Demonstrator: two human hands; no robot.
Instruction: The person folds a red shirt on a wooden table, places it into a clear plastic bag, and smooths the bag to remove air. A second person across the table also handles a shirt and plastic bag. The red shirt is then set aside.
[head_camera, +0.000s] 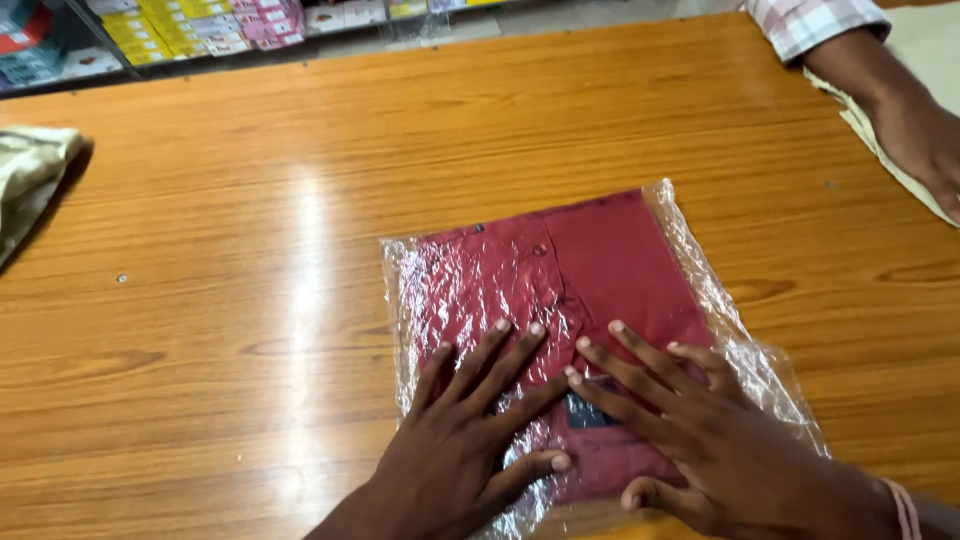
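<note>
Pressing down with both palms, I have one folded red shirt (590, 280) sealed in one clear plastic bag (700, 270) under me, lying flat on the wooden table (250, 250) just right of its middle and close to my edge. My left hand (465, 435) lies spread wide on the near left part of the bag, fingers fanned and flat, gripping nothing. My right hand (700, 435) lies beside it on the near right part, equally splayed and flat, also grasping nothing; the fingertips of the two hands nearly meet over a small dark label (588, 412) on the shirt. Counting what else is here: one other person's hand (925, 135) rests at the far right edge of the table, with a checked sleeve (815, 20) above it, on one pale cloth (900, 160) well apart from my bag. One beige bundle of fabric (30, 180) sits at the far left edge, also well apart. Beyond the table stands a shelf (180, 30) of stacked coloured boxes, too many and too small to count. My own hands cover the near third of the shirt, and loose plastic bunches out past it at the near right corner.
</note>
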